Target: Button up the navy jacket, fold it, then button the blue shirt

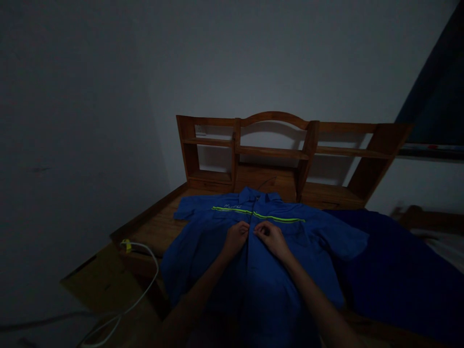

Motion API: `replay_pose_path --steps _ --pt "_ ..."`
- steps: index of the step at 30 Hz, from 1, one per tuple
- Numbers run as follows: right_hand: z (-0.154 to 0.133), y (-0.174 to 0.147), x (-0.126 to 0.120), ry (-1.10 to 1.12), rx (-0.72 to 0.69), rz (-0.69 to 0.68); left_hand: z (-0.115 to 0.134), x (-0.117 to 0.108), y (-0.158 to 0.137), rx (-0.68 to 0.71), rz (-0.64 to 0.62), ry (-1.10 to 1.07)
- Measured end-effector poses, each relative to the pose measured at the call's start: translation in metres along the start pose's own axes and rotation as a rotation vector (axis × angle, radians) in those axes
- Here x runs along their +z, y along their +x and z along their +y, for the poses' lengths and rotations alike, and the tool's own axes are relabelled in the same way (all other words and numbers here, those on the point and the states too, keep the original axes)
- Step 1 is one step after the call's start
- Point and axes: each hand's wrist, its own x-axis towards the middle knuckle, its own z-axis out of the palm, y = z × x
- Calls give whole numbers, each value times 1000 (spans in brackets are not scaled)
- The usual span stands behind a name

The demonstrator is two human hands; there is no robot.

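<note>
A blue short-sleeved shirt (282,270) lies spread front side up on the wooden desk, collar away from me, with a bright yellow-green stripe across its chest. At the middle of its front, just below the stripe, both hands meet at the button placket. My left hand (237,238) pinches the placket edge from the left. Just to the right, my right hand (271,238) is closed with thumb and forefinger together on the other side of the placket. Any button between the fingers is too small and dark to make out.
A wooden shelf unit (273,153) stands behind the shirt against the wall. Dark blue cloth (395,275) lies to the right. A white cable (145,291) with a yellow tie hangs off the left corner of the wooden surface (159,227). The room is dim.
</note>
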Motion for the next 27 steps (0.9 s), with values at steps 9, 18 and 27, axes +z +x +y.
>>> replay_pose_path --steps 9,18,27 --pt "11 1 5 3 35 -23 16 -2 -4 -89 46 38" --pt "7 -4 7 -137 -103 3 16 -1 -2 -80 34 82" --pt "0 -8 6 -218 -141 -11 11 2 0 -116 36 66"
